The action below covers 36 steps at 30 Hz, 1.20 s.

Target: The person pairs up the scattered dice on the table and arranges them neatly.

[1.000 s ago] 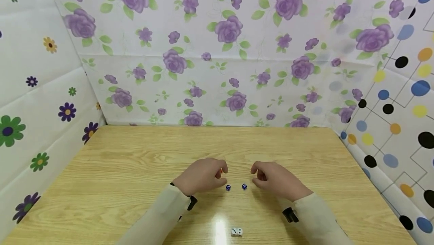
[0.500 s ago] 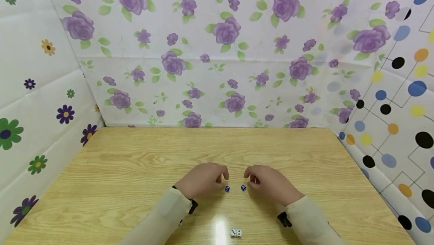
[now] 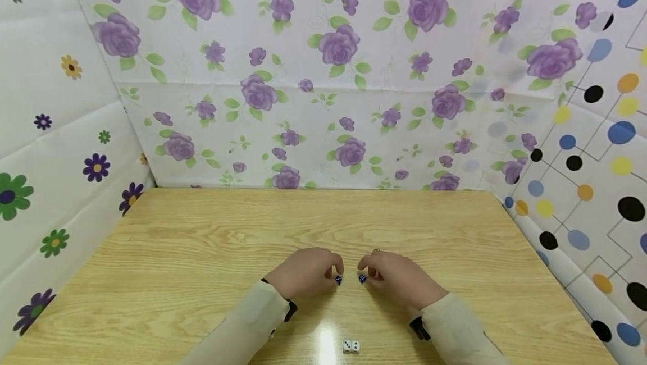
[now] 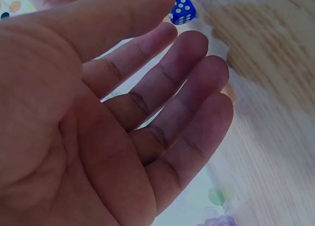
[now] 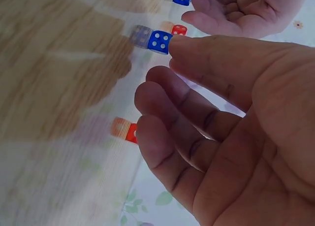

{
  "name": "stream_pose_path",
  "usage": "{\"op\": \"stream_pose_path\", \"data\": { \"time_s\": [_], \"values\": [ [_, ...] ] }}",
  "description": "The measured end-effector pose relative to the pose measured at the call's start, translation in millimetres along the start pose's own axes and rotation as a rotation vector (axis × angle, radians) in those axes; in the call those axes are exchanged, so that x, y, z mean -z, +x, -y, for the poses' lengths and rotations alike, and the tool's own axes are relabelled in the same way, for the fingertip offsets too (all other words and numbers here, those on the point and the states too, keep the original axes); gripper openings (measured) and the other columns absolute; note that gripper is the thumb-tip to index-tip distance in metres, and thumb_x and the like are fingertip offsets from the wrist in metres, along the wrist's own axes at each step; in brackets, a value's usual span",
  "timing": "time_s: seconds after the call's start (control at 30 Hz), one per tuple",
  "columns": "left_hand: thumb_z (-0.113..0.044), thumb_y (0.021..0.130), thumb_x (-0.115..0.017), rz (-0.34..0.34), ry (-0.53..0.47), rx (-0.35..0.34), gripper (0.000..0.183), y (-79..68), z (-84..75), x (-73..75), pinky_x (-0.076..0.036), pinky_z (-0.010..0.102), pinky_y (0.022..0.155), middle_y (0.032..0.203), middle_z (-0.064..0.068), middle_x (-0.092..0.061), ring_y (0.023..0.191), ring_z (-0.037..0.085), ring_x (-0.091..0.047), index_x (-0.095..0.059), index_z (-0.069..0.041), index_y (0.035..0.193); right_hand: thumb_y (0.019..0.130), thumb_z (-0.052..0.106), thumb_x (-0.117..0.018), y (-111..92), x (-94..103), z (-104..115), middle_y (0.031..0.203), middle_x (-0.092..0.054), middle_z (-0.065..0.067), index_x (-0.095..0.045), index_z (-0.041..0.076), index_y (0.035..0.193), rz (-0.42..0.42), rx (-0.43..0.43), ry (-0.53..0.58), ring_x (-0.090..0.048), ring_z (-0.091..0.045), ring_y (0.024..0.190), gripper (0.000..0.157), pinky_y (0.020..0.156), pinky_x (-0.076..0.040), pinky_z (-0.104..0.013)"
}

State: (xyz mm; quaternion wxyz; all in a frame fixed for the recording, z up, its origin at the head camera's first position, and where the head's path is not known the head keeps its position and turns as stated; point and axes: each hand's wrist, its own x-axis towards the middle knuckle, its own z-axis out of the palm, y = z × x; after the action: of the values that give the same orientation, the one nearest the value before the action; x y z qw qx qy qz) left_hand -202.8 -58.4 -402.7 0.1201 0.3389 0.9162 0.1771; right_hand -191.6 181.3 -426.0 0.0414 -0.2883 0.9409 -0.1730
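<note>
Two blue dice with white pips lie on the table between the hands in the head view. My left hand (image 3: pixel 309 272) is at the left blue die (image 3: pixel 338 279), its thumb tip close beside it; the left wrist view shows that blue die (image 4: pixel 183 11) just past the thumb. My right hand (image 3: pixel 401 278) is at the right blue die (image 3: pixel 362 278). In the right wrist view, its thumb tip meets the blue die (image 5: pixel 160 42), which sits on the table. Both hands have loosely bent fingers, and neither visibly pinches a die.
Two white dice (image 3: pixel 351 346) stand side by side near the front of the wooden table (image 3: pixel 202 230). In the right wrist view, one red die (image 5: pixel 179 30) shows beyond the thumb and another red die (image 5: pixel 132 132) by the fingertips. Patterned cloth walls (image 3: pixel 313 106) enclose the table.
Both hands have come closer together around the blue dice, the right moving left, the left slightly right. A red die glimpsed by the left fingers earlier is hidden in the head view.
</note>
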Motion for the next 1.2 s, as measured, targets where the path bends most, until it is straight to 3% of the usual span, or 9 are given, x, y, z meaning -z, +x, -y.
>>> {"op": "stream_pose_path", "data": {
  "time_s": [0.13, 0.37, 0.6, 1.2],
  "values": [
    [-0.017, 0.094, -0.077, -0.008, 0.024, -0.011, 0.019, 0.9, 0.0, -2.4, -0.053, 0.026, 0.073, 0.09, -0.009, -0.068, 0.075, 0.003, -0.058, -0.075, -0.019, 0.113, 0.095, 0.009, -0.074, 0.6, -0.9, 0.9, 0.089, -0.067, 0.01, -0.074, 0.013, 0.115, -0.017, 0.037, 0.001, -0.063, -0.004, 0.082, 0.02, 0.092, -0.056, -0.039],
    [-0.017, 0.094, -0.077, -0.023, 0.065, -0.035, 0.012, 4.3, -0.2, -7.6, -0.054, 0.025, 0.076, 0.091, -0.011, -0.071, 0.077, 0.001, -0.058, -0.08, -0.018, 0.106, 0.095, 0.008, -0.075, -2.1, 0.6, 3.0, 0.092, -0.068, 0.007, -0.074, 0.014, 0.106, -0.019, 0.072, 0.004, -0.06, -0.003, 0.081, 0.013, 0.075, -0.054, -0.031],
    [-0.014, 0.093, -0.077, -0.023, 0.068, -0.036, 0.01, 5.4, 0.1, -9.6, -0.055, 0.025, 0.079, 0.091, -0.01, -0.071, 0.079, 0.0, -0.06, -0.08, -0.017, 0.102, 0.094, 0.009, -0.076, -0.8, -0.4, 4.5, 0.089, -0.066, 0.008, -0.074, 0.013, 0.102, -0.023, 0.08, -0.012, -0.056, -0.002, 0.076, 0.009, 0.07, -0.051, -0.028],
    [-0.013, 0.092, -0.078, -0.036, 0.096, -0.047, 0.006, 5.0, -2.6, -8.7, -0.054, 0.025, 0.078, 0.091, -0.009, -0.073, 0.082, 0.003, -0.064, -0.08, -0.018, 0.096, 0.095, 0.009, -0.074, 0.5, -4.5, 3.6, 0.088, -0.065, 0.008, -0.072, 0.015, 0.094, -0.049, 0.088, -0.039, -0.055, -0.003, 0.078, 0.006, 0.072, -0.051, -0.028]
  ]
}}
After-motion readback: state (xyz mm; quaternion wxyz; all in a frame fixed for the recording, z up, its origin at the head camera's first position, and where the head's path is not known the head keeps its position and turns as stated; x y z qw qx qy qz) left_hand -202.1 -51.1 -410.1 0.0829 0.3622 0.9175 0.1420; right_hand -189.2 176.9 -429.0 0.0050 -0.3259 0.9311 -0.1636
